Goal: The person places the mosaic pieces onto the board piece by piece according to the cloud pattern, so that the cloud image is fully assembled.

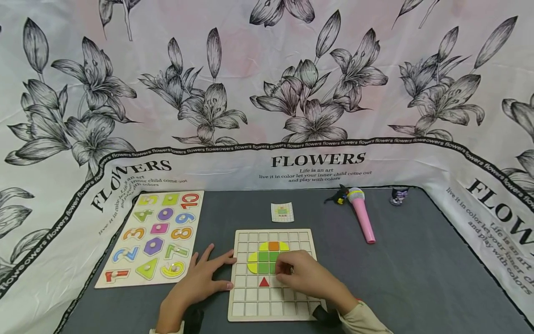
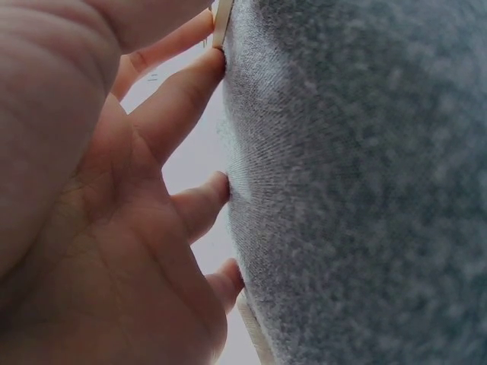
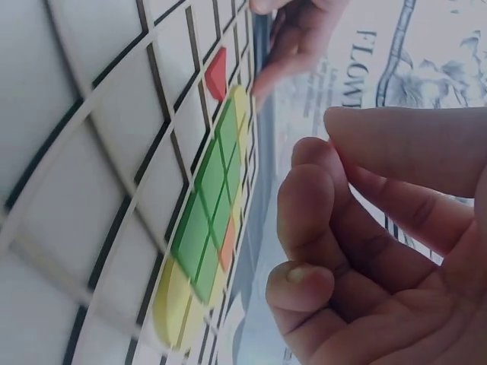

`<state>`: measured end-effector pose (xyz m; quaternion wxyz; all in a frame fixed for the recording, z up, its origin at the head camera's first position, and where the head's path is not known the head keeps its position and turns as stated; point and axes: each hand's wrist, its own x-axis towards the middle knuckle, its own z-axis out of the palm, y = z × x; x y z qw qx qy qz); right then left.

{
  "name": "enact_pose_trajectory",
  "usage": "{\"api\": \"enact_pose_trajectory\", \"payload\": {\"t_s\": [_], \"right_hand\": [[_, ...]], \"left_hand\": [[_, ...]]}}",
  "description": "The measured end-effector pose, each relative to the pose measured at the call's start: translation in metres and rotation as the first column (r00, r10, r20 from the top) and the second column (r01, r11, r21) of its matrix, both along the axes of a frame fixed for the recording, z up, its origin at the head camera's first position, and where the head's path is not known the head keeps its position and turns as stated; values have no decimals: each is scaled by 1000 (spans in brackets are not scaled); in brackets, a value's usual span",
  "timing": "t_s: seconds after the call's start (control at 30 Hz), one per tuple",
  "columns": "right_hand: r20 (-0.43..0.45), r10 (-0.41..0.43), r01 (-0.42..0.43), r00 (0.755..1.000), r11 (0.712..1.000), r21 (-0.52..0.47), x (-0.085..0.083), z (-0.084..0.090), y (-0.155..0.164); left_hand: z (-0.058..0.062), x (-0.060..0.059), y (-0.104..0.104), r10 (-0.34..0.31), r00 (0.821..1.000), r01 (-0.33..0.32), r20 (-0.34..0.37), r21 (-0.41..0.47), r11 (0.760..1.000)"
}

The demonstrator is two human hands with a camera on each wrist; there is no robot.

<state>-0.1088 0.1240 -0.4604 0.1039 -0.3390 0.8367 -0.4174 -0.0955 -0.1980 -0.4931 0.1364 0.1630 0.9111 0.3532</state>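
Grey felt table: right hand, fingers curled, empty, sits three o'clock of small red triangle tile on wooden grid board; left hand flat, steadying its nine o'clock edge.

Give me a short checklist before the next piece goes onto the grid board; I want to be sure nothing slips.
1. Grid board steadied: ok, left hand rests flat against its left edge.
2. Right hand over the pattern: ok, above the green squares.
3. Right hand holding a piece: cannot tell; in the right wrist view its fingers are curled, nothing visible between them.
4. Red triangle seated in a cell: ok.
5. Pattern card visible: ok, lying behind the board.
6. Free cells around the pattern: ok.
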Motion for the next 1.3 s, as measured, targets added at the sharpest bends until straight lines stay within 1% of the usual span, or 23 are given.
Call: {"api": "enact_pose_trajectory", "payload": {"t_s": [0.27, 0.43, 0.53, 0.8, 0.93, 1.1, 1.17, 1.3], "right_hand": [[-42, -56, 51, 998, 994, -95, 7, -5, 29], [-59, -84, 77, 995, 991, -110, 10, -9, 47], [-41, -102, 97, 994, 989, -110, 13, -10, 59], [16, -152, 152, 988, 988, -35, 19, -9, 91], [15, -160, 160, 987, 987, -25, 22, -10, 106], [-17, -168, 168, 986, 985, -34, 26, -15, 121], [-15, -181, 181, 983, 983, -14, 27, -17, 126], [17, -202, 201, 979, 979, 39, 29, -21, 136]], "left_hand": [[3, 1, 3, 13, 1000, -13, 11, -5, 1000], [4, 2, 3, 13, 1000, -13, 13, -1, 1000], [3, 1, 3, 18, 1000, -17, 8, -5, 1000], [2, 1, 3, 21, 1000, -21, 2, -20, 1000], [2, 0, 3, 21, 1000, -21, -4, -24, 999], [2, 0, 3, 24, 1000, -24, -3, -26, 999], [1, 0, 3, 25, 1000, -25, 1, -25, 999], [0, 0, 3, 19, 1000, -19, 1, -17, 1000]]}}
